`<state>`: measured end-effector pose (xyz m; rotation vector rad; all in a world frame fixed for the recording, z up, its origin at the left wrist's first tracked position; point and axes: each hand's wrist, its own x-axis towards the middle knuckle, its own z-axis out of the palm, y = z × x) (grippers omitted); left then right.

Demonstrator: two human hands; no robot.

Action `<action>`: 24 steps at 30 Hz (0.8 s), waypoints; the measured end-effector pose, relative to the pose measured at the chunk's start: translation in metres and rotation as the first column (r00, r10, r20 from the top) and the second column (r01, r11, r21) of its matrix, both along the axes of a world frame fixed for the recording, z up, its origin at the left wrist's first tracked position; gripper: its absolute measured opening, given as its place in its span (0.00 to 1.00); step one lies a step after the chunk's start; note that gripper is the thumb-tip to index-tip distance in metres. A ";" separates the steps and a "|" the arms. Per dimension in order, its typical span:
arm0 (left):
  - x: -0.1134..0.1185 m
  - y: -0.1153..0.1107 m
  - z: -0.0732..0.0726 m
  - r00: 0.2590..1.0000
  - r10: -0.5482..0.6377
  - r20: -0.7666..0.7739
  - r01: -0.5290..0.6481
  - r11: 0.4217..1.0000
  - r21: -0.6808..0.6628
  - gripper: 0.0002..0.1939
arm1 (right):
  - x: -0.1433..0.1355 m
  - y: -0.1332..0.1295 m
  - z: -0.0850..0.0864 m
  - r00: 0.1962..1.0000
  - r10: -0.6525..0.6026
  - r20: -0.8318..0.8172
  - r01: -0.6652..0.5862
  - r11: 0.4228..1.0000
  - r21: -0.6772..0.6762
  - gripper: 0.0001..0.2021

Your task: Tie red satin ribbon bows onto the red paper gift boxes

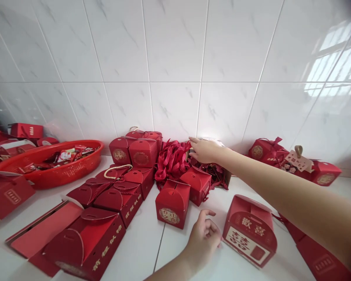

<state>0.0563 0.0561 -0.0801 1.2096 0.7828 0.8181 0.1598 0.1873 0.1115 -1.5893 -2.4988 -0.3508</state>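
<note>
My right hand (204, 150) reaches to the back, against the edge of a pile of red ribbons (173, 158), its fingers stretched out. Beneath it is a carton of dark red ribbon pieces (222, 177), partly hidden by my hand and forearm. My left hand (204, 234) hovers low at the front, loosely curled with thumb and index finger apart and nothing visible in it. Just to its right stands a red gift box (250, 230) with gold characters and a cream label. Two small red boxes, one in front (173, 203) and one behind (196, 185), stand beyond the left hand.
Several red gift boxes (108, 232) stand in rows to the left, some with cord handles. An orange-red plastic basket (64, 171) holds wrapped sweets. More red boxes (269, 150) lie at the right. A white tiled wall (175, 58) closes off the back.
</note>
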 end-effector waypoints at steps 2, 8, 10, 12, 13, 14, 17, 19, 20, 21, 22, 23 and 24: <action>-0.001 0.001 -0.001 1.000 -0.002 0.024 0.002 1.000 0.006 0.20 | 0.015 -0.023 0.013 0.997 -0.008 -0.080 0.017 0.994 0.109 0.17; -0.005 -0.019 0.024 0.950 0.290 -0.115 -0.211 0.869 0.448 0.16 | 0.069 -0.124 0.033 0.900 0.037 -0.435 0.188 0.866 0.463 0.09; -0.004 -0.033 0.050 0.929 0.364 -0.073 -0.237 0.734 0.637 0.16 | 0.079 -0.159 0.024 0.798 0.195 -0.571 0.224 0.783 0.580 0.06; 0.001 -0.047 0.083 0.933 0.360 -0.003 -0.263 0.687 0.677 0.18 | 0.084 -0.185 0.010 0.722 0.323 -0.612 0.191 0.757 0.625 0.07; 0.004 -0.052 0.100 0.939 0.344 -0.012 -0.255 0.716 0.650 0.20 | 0.084 -0.194 0.003 0.691 0.362 -0.625 0.163 0.765 0.623 0.08; 0.008 -0.056 0.116 0.952 0.303 -0.042 -0.216 0.762 0.610 0.23 | 0.084 -0.200 -0.004 0.663 0.388 -0.640 0.136 0.778 0.614 0.08; 0.020 -0.058 0.152 0.985 0.060 -0.161 0.028 0.868 0.497 0.20 | 0.084 -0.203 -0.021 0.572 0.401 -0.715 0.117 0.823 0.555 0.08; 0.023 -0.056 0.164 0.989 -0.020 -0.149 0.083 0.901 0.426 0.11 | 0.088 -0.199 -0.029 0.530 0.389 -0.754 0.157 0.828 0.538 0.09; 0.023 -0.055 0.168 0.993 -0.026 -0.115 0.071 0.911 0.406 0.11 | 0.090 -0.197 -0.032 0.528 0.382 -0.759 0.188 0.819 0.543 0.09; 0.021 -0.054 0.170 0.997 -0.026 -0.074 0.053 0.917 0.396 0.13 | 0.094 -0.195 -0.034 0.545 0.373 -0.750 0.218 0.801 0.557 0.10; 0.018 -0.054 0.172 0.999 -0.030 -0.030 0.040 0.921 0.387 0.13 | 0.098 -0.194 -0.036 0.580 0.367 -0.728 0.237 0.778 0.581 0.10; 0.014 -0.055 0.174 0.999 -0.043 0.016 0.033 0.925 0.379 0.13 | 0.101 -0.193 -0.037 0.620 0.357 -0.699 0.247 0.757 0.605 0.11; 0.009 -0.057 0.176 0.996 -0.061 0.058 0.035 0.928 0.371 0.13 | 0.105 -0.192 -0.037 0.657 0.345 -0.670 0.249 0.739 0.625 0.11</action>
